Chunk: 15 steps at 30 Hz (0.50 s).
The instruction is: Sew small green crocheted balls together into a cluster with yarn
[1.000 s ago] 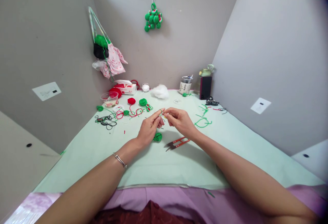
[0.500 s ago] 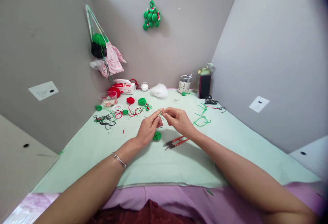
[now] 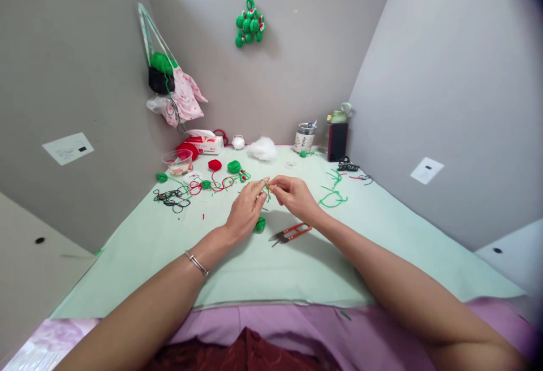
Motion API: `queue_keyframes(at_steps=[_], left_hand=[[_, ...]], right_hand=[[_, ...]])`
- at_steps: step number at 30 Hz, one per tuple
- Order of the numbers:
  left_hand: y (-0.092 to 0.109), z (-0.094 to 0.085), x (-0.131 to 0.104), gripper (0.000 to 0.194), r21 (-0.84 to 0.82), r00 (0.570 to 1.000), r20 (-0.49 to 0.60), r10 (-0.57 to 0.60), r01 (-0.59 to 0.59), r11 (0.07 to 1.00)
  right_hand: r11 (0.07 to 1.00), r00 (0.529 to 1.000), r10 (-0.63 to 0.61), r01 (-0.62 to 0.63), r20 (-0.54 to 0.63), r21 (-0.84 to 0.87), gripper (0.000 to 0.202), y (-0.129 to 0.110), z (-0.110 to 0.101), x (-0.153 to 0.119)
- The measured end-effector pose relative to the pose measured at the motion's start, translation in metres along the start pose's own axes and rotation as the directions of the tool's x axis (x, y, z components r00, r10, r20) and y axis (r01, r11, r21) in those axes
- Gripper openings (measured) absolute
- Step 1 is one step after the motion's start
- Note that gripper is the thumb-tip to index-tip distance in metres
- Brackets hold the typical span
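Note:
My left hand (image 3: 246, 206) and my right hand (image 3: 293, 194) meet over the middle of the table, fingertips close together. Between them runs green yarn (image 3: 266, 189), with thin loose ends hanging down; whatever it is attached to is hidden by the fingers. Both hands are closed in a pinch on it. A small yellowish spot shows at my right fingertips, too small to name. Just below my left hand lies a green crocheted ball (image 3: 259, 224) with a dark strand on it. Orange-handled thread snips (image 3: 292, 233) rest on the table under my right wrist.
Yarn balls, red (image 3: 214, 165) and green (image 3: 233, 166), and tangled black cord (image 3: 173, 200) lie left. Behind are a tissue box (image 3: 207, 143), white stuffing (image 3: 262, 149), a pen tin (image 3: 304, 138) and a phone (image 3: 338, 142). Green yarn scraps (image 3: 333, 198) lie right.
The fingers of my left hand have straightened and shifted slightly against the yarn. My right fingertips have turned a little, and a yellowish spot shows there. The view has moved slightly.

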<state>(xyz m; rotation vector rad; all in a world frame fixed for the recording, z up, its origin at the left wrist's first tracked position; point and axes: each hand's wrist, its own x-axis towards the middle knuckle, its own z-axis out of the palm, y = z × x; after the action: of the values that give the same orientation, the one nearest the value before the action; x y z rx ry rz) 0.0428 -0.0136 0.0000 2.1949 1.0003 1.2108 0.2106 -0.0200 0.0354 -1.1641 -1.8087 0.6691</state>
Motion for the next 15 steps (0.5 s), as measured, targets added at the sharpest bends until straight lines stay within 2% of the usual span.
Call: queue_keyframes(at_steps=[7,15], left_hand=[[-0.005,0.0,0.0,0.045,0.177,1.0,0.007,0.005,-0.006,0.984],[-0.011,0.002,0.001,0.045,0.247,0.999,0.051,0.0,-0.013,0.969]], right_hand=[[1.0,0.999,0.017,-0.017,0.042,0.011,0.022,-0.002,-0.001,0.0],[0.999,0.997,0.044,-0.045,0.064,0.005,0.024,0.003,-0.002,0.003]])
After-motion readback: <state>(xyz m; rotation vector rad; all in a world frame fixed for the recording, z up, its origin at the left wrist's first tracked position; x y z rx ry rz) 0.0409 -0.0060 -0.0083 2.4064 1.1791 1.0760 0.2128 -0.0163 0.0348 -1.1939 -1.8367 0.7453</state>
